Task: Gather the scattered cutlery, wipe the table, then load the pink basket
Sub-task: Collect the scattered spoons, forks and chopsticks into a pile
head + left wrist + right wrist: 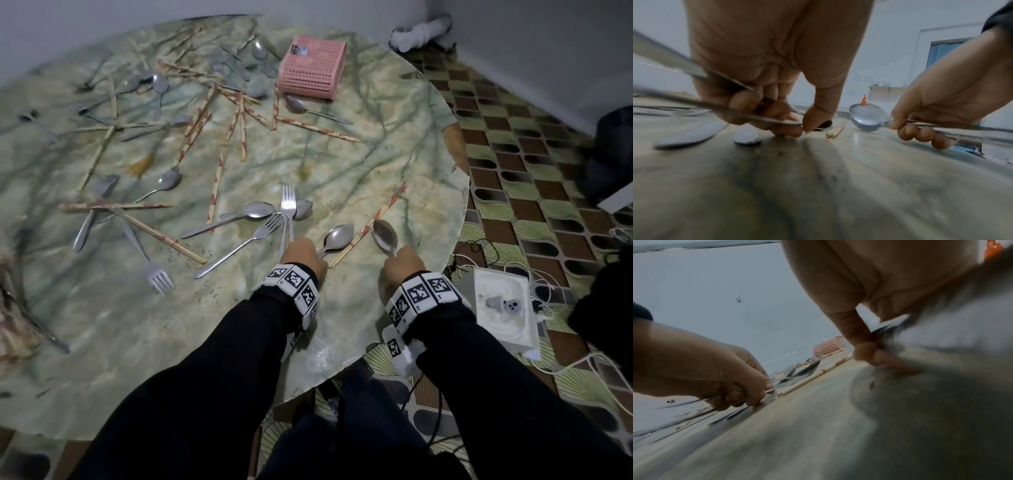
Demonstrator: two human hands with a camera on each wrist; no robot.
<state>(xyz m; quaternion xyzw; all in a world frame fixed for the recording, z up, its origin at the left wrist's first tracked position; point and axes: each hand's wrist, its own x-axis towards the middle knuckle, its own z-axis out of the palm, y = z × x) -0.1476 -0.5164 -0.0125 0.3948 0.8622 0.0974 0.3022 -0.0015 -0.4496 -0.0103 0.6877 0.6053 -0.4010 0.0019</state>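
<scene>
Both hands [303, 253] [404, 263] grip spoons [385, 234] over green marbled table [342, 161], patterned floor [534, 164] beyond.

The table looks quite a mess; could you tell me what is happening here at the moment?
A person is gathering cutlery from the round table. The left hand grips a bundle of forks and spoons while pinching another spoon by its handle. The right hand holds a single spoon. Many chopsticks, forks and spoons are scattered across the table, and the pink basket lies at the far side.
</scene>
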